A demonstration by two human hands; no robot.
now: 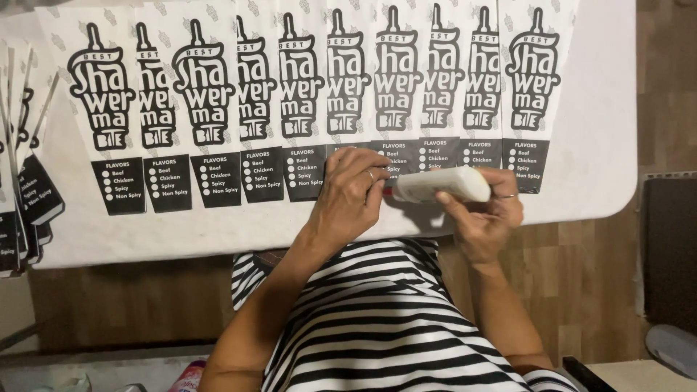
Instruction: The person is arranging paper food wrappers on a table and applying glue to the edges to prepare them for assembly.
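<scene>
Glue tube: white glue tube [443, 184], lying sideways at frame centre, above the table edge.
Right hand: right hand [483, 214] fingers wrapped around its body.
Left hand: left hand [350, 192] fingertips pinching its red tip.
Behind: printed paper sleeves [305, 101] overlapping in a row across the white table [602, 145].

My left hand [352, 192] covers the red tip of the white glue bottle [443, 184], so I cannot tell if the cap is on. Both hands hide the lower ends of some paper sleeves [396, 87] at the near edge of the table [602, 145]. The stack of sleeves [22, 181] at the left edge is cut off.
</scene>
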